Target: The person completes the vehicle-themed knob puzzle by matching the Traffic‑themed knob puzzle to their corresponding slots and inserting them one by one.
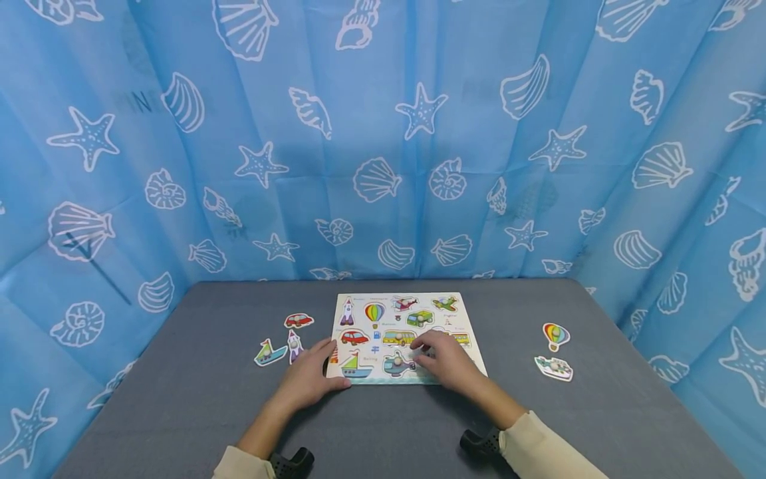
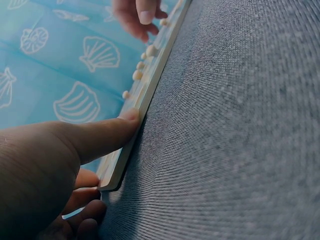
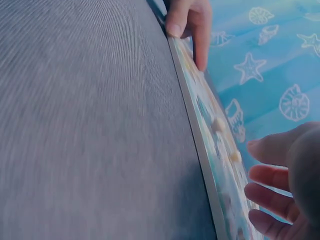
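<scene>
A white peg puzzle board [image 1: 364, 299] with vehicle pictures lies flat on the table. My left hand [image 1: 308, 376] holds its near left corner, the thumb [image 2: 107, 132] on the near edge and the other fingers along the left side. Over the lower right of the board hovers my right hand [image 1: 445, 359], fingers loosely bent with nothing between them. Just left of its fingertips are the blue helicopter piece [image 1: 396, 364] and the yellow bus piece [image 1: 396, 338]. A green truck piece [image 1: 421, 318] sits farther back. The right hand partly covers the board's right side.
Loose to the left lie a red car piece [image 1: 298, 320], a sailboat piece [image 1: 270, 352] and a rocket piece [image 1: 294, 346] beside the left hand. To the right are a balloon piece [image 1: 556, 336] and a green-and-white piece [image 1: 554, 368]. A blue shell-print curtain [image 1: 383, 219] hangs behind the grey table [image 1: 383, 432].
</scene>
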Motion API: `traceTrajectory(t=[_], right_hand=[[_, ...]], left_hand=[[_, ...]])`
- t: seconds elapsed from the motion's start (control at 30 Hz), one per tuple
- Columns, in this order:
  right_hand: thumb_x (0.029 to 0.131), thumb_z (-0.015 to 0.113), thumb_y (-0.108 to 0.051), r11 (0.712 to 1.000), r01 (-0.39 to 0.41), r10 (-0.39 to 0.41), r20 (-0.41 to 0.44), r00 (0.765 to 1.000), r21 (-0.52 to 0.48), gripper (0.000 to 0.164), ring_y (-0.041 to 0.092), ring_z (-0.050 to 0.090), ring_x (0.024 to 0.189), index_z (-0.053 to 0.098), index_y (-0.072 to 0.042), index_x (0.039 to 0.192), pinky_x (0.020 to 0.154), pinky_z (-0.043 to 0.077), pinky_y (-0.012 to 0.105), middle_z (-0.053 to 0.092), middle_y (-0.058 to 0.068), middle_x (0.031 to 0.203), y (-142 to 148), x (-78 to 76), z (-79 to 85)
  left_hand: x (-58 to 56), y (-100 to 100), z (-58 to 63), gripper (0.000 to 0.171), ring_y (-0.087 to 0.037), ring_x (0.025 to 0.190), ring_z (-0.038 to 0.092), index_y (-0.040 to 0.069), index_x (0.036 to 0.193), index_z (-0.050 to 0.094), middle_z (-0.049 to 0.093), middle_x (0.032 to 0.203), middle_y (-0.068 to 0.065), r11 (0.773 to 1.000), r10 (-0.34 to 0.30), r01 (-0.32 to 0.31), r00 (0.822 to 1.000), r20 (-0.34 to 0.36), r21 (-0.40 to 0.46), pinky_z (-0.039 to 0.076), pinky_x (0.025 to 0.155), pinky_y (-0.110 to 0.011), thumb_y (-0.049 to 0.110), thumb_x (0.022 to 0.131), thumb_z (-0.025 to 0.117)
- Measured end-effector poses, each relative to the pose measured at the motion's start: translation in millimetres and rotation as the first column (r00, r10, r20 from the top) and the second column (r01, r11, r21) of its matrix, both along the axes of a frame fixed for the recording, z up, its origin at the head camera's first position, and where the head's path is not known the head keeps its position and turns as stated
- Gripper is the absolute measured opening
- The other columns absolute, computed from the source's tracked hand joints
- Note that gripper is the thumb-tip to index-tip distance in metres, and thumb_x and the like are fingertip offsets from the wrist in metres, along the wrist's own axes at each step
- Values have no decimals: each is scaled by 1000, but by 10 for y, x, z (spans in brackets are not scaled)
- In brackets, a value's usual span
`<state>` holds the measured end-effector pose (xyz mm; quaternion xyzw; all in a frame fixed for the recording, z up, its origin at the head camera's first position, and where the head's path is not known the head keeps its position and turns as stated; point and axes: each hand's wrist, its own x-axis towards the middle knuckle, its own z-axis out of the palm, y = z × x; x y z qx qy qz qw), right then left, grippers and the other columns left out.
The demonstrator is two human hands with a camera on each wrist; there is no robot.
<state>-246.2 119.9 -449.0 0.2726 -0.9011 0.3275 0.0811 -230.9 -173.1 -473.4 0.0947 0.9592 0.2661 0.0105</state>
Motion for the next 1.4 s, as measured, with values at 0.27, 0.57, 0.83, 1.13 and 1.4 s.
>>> traceTrajectory(t=[0.27, 0.57, 0.83, 1.13, 1.4], right_hand=[[81, 75, -1, 996, 79, -85, -118, 989, -50, 10, 16, 58, 76, 71, -7, 88, 67, 47, 31, 63, -4, 83, 258, -13, -51], [80, 76, -2, 975, 219, -210, -204, 956, 22, 11, 23, 58, 85, 71, -8, 88, 75, 47, 44, 67, 3, 88, 630, -109, -24], [83, 74, -5, 930, 354, -316, -272, 909, 102, 7, 30, 57, 88, 71, -4, 89, 76, 46, 49, 67, 9, 90, 1086, -273, -29], [83, 73, -6, 881, 456, -393, -342, 854, 128, 3, 29, 54, 75, 70, -4, 83, 66, 45, 47, 63, 9, 79, 1475, -365, -36], [88, 69, -11, 814, 526, -507, -141, 850, 245, 11, 23, 50, 62, 65, -4, 81, 57, 41, 43, 58, 7, 71, 1766, -388, -2]], left_hand=[[0, 8, -5, 87, -39, 128, 45, 4, 143, 49, 46, 145, -15, 1000, 3, -3, 1000, 6, -4, 37, 100, -56, 48, 74, 81], [-16, 0, 11, 87, -39, 128, 45, 5, 142, 49, 46, 144, -15, 1000, -6, 6, 1000, -9, -6, 38, 99, -56, 48, 74, 81], [-10, -7, 0, 88, -40, 128, 45, 4, 142, 49, 46, 144, -16, 1000, -10, 10, 1000, -12, -4, 37, 99, -57, 49, 73, 81], [-10, -6, -31, 88, -39, 128, 45, 4, 142, 49, 46, 144, -15, 1000, -3, 4, 1000, -16, 8, 37, 100, -56, 48, 74, 81], [-14, -7, -30, 88, -39, 128, 45, 4, 142, 49, 46, 144, -15, 1000, 3, -3, 1000, -17, 4, 37, 100, -56, 48, 74, 81]])
